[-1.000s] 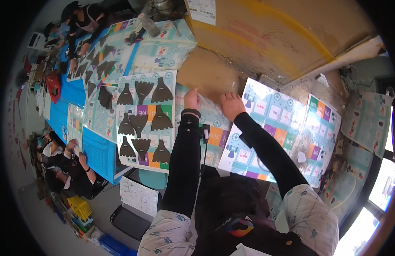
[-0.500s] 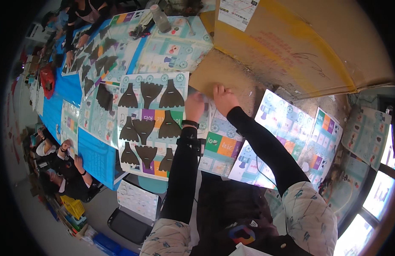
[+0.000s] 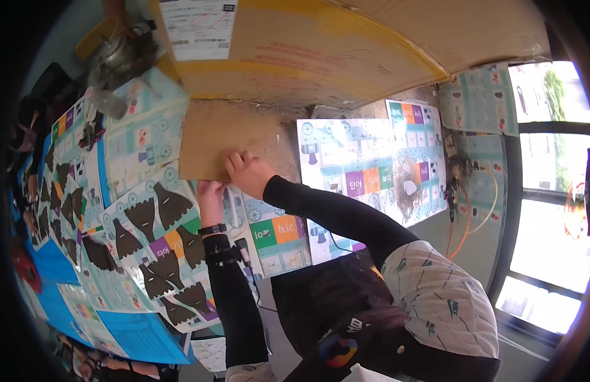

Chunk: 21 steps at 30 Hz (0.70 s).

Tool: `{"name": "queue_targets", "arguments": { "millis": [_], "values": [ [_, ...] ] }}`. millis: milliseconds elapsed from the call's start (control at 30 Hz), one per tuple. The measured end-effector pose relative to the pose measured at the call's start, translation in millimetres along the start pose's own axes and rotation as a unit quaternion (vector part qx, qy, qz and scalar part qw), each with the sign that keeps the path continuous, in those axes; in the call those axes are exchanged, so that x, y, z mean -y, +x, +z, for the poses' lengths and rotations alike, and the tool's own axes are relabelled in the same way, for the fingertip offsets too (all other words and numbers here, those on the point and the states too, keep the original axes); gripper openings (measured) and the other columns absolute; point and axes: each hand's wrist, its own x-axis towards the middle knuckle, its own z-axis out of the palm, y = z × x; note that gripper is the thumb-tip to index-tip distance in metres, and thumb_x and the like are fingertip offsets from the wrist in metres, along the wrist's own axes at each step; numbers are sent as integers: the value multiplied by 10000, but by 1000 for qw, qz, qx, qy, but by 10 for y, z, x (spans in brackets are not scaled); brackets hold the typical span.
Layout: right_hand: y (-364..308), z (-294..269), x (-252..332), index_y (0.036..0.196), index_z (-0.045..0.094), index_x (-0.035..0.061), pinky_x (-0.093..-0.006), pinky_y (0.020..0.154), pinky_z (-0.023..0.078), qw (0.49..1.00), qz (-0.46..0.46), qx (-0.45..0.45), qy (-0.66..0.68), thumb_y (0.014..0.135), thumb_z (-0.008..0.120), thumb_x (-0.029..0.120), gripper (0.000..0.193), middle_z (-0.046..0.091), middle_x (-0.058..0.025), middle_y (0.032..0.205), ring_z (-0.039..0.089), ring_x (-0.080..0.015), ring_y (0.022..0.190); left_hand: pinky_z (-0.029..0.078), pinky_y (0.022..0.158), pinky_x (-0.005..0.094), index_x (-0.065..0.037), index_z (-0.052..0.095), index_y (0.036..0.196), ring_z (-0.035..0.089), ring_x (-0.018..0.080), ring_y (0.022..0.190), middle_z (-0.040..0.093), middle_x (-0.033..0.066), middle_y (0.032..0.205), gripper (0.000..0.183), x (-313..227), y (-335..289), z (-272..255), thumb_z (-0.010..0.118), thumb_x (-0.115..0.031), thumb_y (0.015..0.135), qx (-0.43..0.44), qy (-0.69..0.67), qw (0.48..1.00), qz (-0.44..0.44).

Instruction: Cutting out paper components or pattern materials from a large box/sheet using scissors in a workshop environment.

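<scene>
A big brown carton point(image 3: 346, 57) fills the top of the view, its side marked with yellow tape bands. A white rectangular label point(image 3: 199, 28) with dark print sits on its upper left face. Below it lies a brown cardboard flap point(image 3: 228, 137), flat and plain, with both hands at its lower edge. At the bottom left, a small white sheet point(image 3: 209, 353) may be another label, though it is too blurred to tell.
</scene>
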Motion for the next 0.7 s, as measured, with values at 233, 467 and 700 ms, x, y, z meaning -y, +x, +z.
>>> {"name": "queue_targets", "arguments": {
  "millis": [233,467,700],
  "values": [
    [-842,-533,-1013,1049,584,30,-421,893,430,962,233,-41,136,715,637,115,348,546,-171,1042,501,-353,1035,518,777,323,9,517,1092,615,231,868,590,115,927,310,260,-227,-79,614,-20,798,-177,161,967,-90],
    [-2719,-770,-1471,1034,579,31,-440,944,412,905,389,9,171,759,610,133,295,540,-201,1049,494,-385,1071,498,814,381,51,492,1179,635,297,895,611,204,1077,473,1017,-412,1373,677,-189,816,-38,585,765,267],
    [-4186,-920,-1878,961,633,36,-411,846,469,878,404,15,257,775,639,119,203,604,-162,987,579,-351,937,485,627,449,-59,689,836,621,370,701,653,128,798,180,1107,-572,2343,658,-237,827,-7,678,698,230]
  ]
}}
